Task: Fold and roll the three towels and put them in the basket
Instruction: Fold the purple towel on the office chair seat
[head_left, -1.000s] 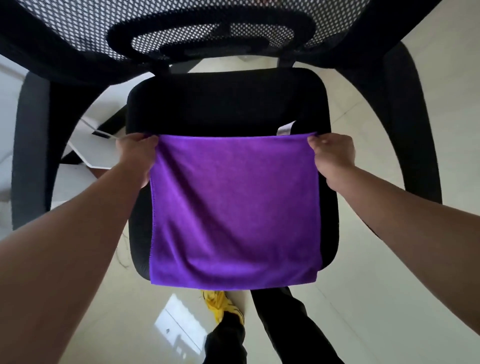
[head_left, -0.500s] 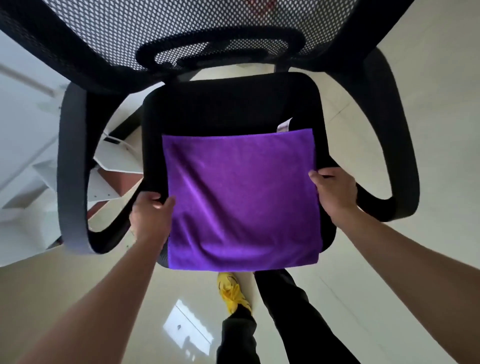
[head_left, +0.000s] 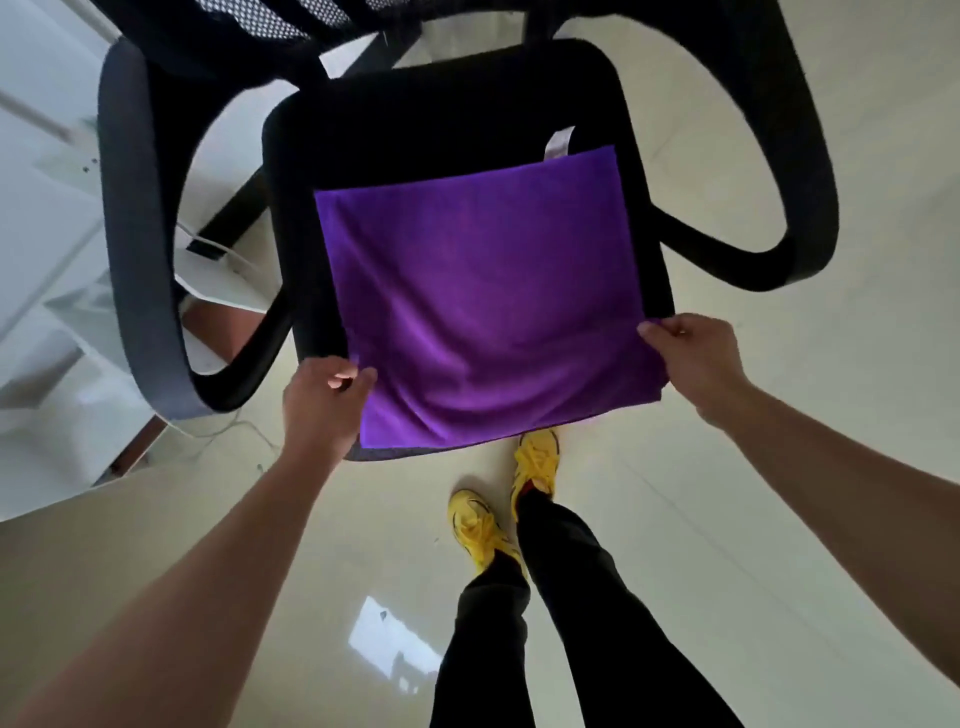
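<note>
A purple towel (head_left: 483, 306) is lying flat on the black seat (head_left: 415, 130) of an office chair, covering the near part of the seat and hanging a little over its front edge at 6 o'clock. A white tag (head_left: 558, 141) is sticking out past its far corner at 1 o'clock. The left hand (head_left: 327, 400) is pinching the towel's near corner at 7 o'clock, fingers curled onto the cloth. The right hand (head_left: 693, 358) is pinching the opposite near corner at 4 o'clock, thumb on top of the edge. The person is standing at the front of the chair, yellow shoes (head_left: 535, 460) showing on the floor (head_left: 779, 467) below the seat. The towel is looking like a single spread layer, or at most one fold; no roll is started. No basket and no other towels are showing, so the task is appearing to be at an early stage: this towel needs folding, rolling and placing, and whether the other two are done cannot be told.
</note>
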